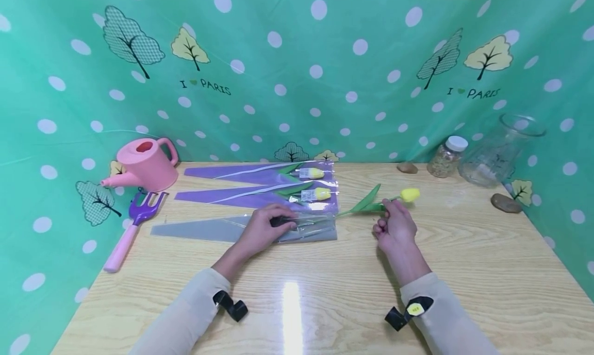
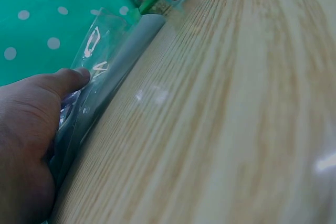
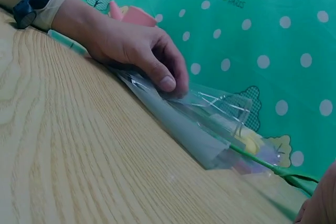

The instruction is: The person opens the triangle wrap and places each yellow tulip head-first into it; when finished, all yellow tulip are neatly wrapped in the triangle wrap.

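Observation:
A grey flower sleeve (image 1: pixel 199 230) with a clear film front lies on the table, its wide mouth to the right. My left hand (image 1: pixel 265 227) pinches the clear film partway along it, thumb and fingers curled. Pinched in my right hand (image 1: pixel 395 225) is an artificial yellow tulip (image 1: pixel 410 195), held by its stem just below the bloom. The tulip's green leaf (image 1: pixel 367 199) spreads left of that hand, and its lower stem runs inside the sleeve mouth. In the right wrist view the green stem (image 3: pixel 252 157) passes under the clear film. The stem's far end is hidden by my left hand.
Behind the sleeve lie two purple sleeves (image 1: pixel 195 196), each with a wrapped yellow tulip. On the left stand a pink watering can (image 1: pixel 150 169) and a purple-headed garden fork (image 1: pixel 124 244). At right are a glass vase (image 1: pixel 487 164), a white-lidded jar (image 1: pixel 444 162) and two brown stones (image 1: pixel 506 203).

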`<state>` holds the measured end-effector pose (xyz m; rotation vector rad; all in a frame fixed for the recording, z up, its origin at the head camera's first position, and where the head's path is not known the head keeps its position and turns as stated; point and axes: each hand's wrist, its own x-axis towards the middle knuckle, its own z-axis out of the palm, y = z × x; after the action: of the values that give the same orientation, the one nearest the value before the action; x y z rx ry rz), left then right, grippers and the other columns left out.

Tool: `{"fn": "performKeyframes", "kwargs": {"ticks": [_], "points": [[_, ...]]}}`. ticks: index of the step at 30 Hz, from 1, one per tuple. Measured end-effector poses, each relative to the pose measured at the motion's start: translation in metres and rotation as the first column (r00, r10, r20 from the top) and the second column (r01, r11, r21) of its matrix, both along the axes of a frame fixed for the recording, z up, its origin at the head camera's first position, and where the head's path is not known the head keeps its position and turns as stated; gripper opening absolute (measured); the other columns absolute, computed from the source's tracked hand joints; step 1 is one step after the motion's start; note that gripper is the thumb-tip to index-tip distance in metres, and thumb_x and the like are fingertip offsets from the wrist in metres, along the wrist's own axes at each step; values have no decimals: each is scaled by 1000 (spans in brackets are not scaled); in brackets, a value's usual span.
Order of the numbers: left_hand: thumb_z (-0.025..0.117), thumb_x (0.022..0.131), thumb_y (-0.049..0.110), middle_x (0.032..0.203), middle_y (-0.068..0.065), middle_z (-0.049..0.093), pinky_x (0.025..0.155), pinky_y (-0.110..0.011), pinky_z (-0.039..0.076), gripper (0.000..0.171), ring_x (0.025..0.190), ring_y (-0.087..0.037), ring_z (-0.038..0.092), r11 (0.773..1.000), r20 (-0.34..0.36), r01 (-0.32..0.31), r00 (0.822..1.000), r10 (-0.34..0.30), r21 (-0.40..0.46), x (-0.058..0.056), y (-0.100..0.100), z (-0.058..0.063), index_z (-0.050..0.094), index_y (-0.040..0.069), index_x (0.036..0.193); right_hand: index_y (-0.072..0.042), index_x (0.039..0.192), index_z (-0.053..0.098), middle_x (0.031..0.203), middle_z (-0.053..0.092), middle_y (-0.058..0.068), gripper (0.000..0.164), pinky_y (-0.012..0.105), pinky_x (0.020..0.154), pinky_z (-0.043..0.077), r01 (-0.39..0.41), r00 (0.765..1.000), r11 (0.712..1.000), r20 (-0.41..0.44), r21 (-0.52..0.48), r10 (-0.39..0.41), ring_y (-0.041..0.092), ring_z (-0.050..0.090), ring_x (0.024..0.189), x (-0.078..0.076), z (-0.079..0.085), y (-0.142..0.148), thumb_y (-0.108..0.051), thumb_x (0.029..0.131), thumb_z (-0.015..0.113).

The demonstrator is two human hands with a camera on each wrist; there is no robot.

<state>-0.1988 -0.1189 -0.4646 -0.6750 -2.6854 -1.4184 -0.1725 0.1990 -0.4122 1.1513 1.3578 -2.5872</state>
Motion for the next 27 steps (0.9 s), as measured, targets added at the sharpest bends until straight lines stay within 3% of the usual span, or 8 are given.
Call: {"fn": "performKeyframes", "kwargs": {"ticks": [7, 15, 27], "points": [[83, 89, 22, 119, 2, 75, 107, -46, 50, 20, 121, -23, 67, 1000, -8, -4, 1000, 4, 5, 0, 0, -1, 81, 21, 108, -27, 150, 44, 100, 42, -10, 54, 19, 54, 32, 71, 997, 992, -50, 108, -66, 6, 35, 63, -1, -1, -15, -23, 101, 67], [82, 89, 22, 120, 1, 75, 105, -46, 52, 19, 120, -24, 67, 1000, -10, 0, 1000, 0, -3, 0, 1, -2, 81, 21, 108, -24, 137, 49, 67, 38, -13, 44, 19, 45, 29, 115, 988, 983, -115, 146, -98, 3, 29, 46, 0, -8, -31, -17, 99, 70], [82, 89, 21, 118, 3, 75, 104, -45, 53, 19, 119, -22, 67, 1000, -20, 1, 1000, 0, 17, -1, 1, -2, 80, 23, 108, -18, 128, 49, 65, 44, -14, 34, 18, 40, 26, 107, 984, 984, -155, 144, -84, 0, 28, 44, 9, -13, -44, -15, 99, 68]]}}
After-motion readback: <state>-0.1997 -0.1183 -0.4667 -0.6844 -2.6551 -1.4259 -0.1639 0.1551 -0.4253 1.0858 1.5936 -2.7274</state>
